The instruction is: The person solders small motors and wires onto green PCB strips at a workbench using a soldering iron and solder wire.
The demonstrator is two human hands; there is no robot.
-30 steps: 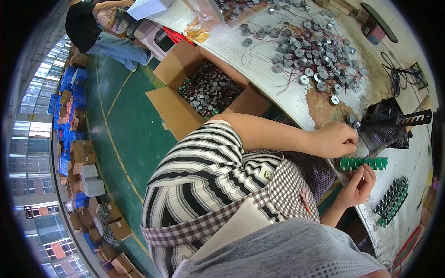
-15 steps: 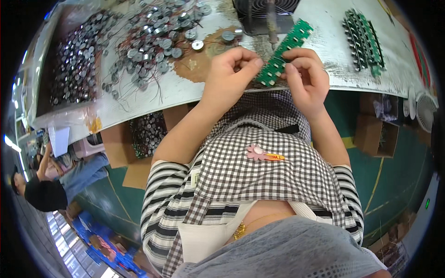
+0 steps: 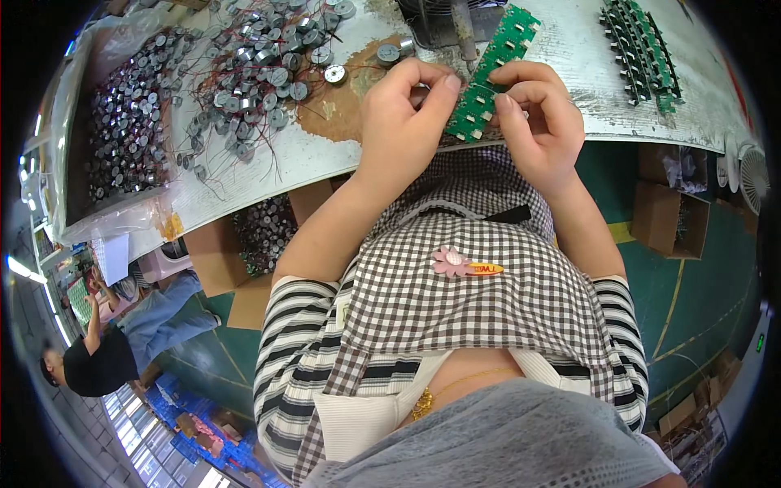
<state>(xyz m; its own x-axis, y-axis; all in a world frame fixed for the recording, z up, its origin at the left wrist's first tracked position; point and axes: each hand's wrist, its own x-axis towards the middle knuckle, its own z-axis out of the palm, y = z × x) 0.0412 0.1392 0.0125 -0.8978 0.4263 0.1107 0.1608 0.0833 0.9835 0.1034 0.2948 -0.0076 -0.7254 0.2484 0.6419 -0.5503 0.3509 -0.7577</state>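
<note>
A long green circuit board (image 3: 498, 50) with rows of small pale parts slants over the table's near edge. My right hand (image 3: 538, 114) has its fingertips closed at the board's right edge, thumb and index finger close together. Across from it my left hand (image 3: 411, 114) is closed in a pinch, thumb tip against the board's left edge. Whatever lies inside the left fingers is hidden. Just beyond the board a metal rod like a soldering iron (image 3: 462, 31) points down. Small round motors stand past my left hand, one grey motor (image 3: 388, 54) nearest and one pale-topped motor (image 3: 334, 75) beside it.
A heap of wired motors (image 3: 268, 65) covers the table's left, beside a box (image 3: 77, 183) full of more. Several green boards (image 3: 643, 53) lie stacked at right. A black fan (image 3: 443, 10) stands behind. Cartons (image 3: 669, 215) sit below the table; another person (image 3: 98, 358) is at far left.
The whole view has shifted slightly, with the table higher in it. Both hands stay at the circuit board, the right fingers a little changed. The other person's arms have moved.
</note>
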